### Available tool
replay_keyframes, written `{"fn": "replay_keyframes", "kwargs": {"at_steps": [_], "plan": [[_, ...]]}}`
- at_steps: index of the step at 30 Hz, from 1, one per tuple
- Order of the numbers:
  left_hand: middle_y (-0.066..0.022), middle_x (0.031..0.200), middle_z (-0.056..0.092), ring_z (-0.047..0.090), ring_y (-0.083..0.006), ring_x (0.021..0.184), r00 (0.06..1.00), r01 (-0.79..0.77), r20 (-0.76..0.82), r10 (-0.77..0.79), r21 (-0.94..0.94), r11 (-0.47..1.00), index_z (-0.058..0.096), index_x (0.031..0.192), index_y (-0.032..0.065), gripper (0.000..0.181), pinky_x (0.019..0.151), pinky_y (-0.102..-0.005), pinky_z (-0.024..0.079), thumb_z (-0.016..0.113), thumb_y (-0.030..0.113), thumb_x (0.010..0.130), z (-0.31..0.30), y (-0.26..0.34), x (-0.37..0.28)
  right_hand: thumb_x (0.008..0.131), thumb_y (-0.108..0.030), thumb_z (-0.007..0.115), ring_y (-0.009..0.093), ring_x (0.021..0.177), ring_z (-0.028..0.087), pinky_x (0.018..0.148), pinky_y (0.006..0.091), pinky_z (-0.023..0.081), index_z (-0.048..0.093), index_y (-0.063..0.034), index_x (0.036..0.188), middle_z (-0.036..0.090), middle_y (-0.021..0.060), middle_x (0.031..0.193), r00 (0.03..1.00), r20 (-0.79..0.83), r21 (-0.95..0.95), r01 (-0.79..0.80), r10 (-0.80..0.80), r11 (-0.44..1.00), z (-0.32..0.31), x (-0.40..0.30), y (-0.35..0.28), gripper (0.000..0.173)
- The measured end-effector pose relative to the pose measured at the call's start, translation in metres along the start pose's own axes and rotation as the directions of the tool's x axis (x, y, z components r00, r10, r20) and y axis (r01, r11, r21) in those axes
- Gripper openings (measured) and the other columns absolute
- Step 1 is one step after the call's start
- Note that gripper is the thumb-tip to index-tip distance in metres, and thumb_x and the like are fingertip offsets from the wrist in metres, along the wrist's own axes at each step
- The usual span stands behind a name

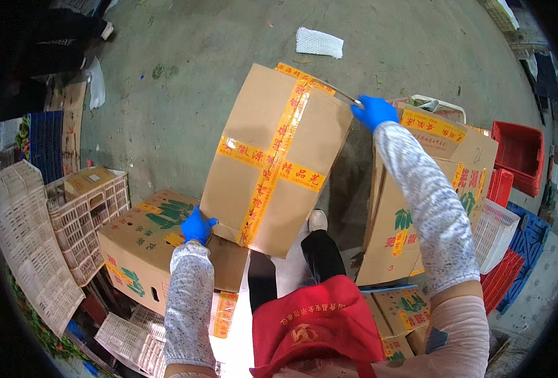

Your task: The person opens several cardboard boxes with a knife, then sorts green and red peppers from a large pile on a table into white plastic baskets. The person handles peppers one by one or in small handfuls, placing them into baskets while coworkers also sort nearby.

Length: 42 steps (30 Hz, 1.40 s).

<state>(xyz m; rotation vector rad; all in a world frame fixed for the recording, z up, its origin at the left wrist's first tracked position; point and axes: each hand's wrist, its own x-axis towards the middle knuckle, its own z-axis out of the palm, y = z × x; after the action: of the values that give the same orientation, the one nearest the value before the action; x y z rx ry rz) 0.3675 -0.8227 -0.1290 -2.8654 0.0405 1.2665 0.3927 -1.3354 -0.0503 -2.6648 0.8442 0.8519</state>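
Note:
A large taped cardboard box (241, 193) is tilted in front of me, with yellow printed tape crossing its face. My left hand (197, 227), in a blue glove, grips its lower left corner. At the upper right corner, my blue-gloved right hand (376, 111) is closed at the edge. A thin strip (347, 96) runs from those fingers along the box's top; whether it is a blade or a cardboard edge is unclear. Under my left forearm stands another cardboard box (139, 234) with green vegetable prints. Flattened cardboard boxes (425, 189) stand upright beneath my right forearm.
White plastic crates (90, 222) stand at the left. Red crates (518, 158), a white basket (495, 231) and a blue pallet (527, 255) are on the right. White foam netting (319, 42) lies on the concrete floor (189, 61). Another person's legs (66, 28) show upper left.

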Motion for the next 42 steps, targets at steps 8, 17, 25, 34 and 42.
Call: {"fn": "replay_keyframes", "kwargs": {"at_steps": [8,17,25,34,42], "plan": [[-0.0158,0.102,0.058,0.057,-0.0314,0.092,1.000,0.014,0.024,-0.013,-0.040,0.999,0.042,0.119,0.0100,0.070,0.076,-0.0384,0.045,0.071,0.041,0.062,-0.016,0.012,-0.008,0.079,-0.025,0.048,0.029,0.090,0.058,0.075,0.0405,0.047,0.061,-0.0120,0.095,0.060,0.0127,0.098,0.996,0.044,-0.225,0.087,-0.079,0.970,0.007,0.005,0.000,0.025],[-0.0160,0.110,0.054,0.054,-0.0304,0.098,0.997,0.049,0.065,-0.044,-0.086,0.995,0.028,0.130,0.0122,0.082,0.082,-0.0410,0.042,0.071,0.035,0.064,-0.019,0.018,-0.010,0.068,-0.028,0.066,0.033,0.066,0.058,0.060,0.0380,0.047,0.056,-0.0019,0.078,0.059,0.0185,0.073,0.970,-0.237,0.509,0.080,0.050,0.857,0.091,-0.083,-0.015,0.030],[-0.0137,0.139,0.016,0.016,-0.0305,0.128,0.871,-0.353,-0.361,0.334,0.015,0.936,0.015,0.136,0.0168,0.095,0.098,-0.0548,0.017,0.073,0.031,0.062,-0.026,0.101,-0.047,0.070,-0.029,0.065,0.032,0.083,0.057,0.072,0.0391,0.045,0.053,-0.0060,0.094,0.060,0.0150,0.089,0.930,0.112,0.645,-0.337,0.351,0.686,0.158,-0.109,-0.104,0.035],[-0.0142,0.139,0.018,0.022,-0.0306,0.126,0.826,-0.351,-0.427,0.369,0.122,0.928,0.025,0.133,0.0163,0.073,0.096,-0.0520,0.022,0.062,0.019,0.070,-0.036,0.160,-0.050,0.066,-0.029,0.069,0.025,0.078,0.060,0.070,0.0352,0.046,0.057,-0.0054,0.089,0.063,0.0106,0.083,0.942,0.088,0.726,-0.284,0.325,0.626,0.179,-0.098,-0.090,0.034],[-0.0068,0.083,0.063,0.055,-0.0125,0.070,0.930,-0.366,-0.238,0.279,-0.580,0.728,0.059,0.098,-0.0013,0.029,0.062,-0.0299,0.046,0.055,0.001,0.070,-0.123,0.043,-0.001,0.068,-0.033,0.065,0.031,0.083,0.058,0.072,0.0405,0.046,0.056,-0.0078,0.090,0.061,0.0149,0.089,0.966,0.126,0.704,-0.246,0.225,0.666,0.176,-0.102,-0.086,0.036]]}}
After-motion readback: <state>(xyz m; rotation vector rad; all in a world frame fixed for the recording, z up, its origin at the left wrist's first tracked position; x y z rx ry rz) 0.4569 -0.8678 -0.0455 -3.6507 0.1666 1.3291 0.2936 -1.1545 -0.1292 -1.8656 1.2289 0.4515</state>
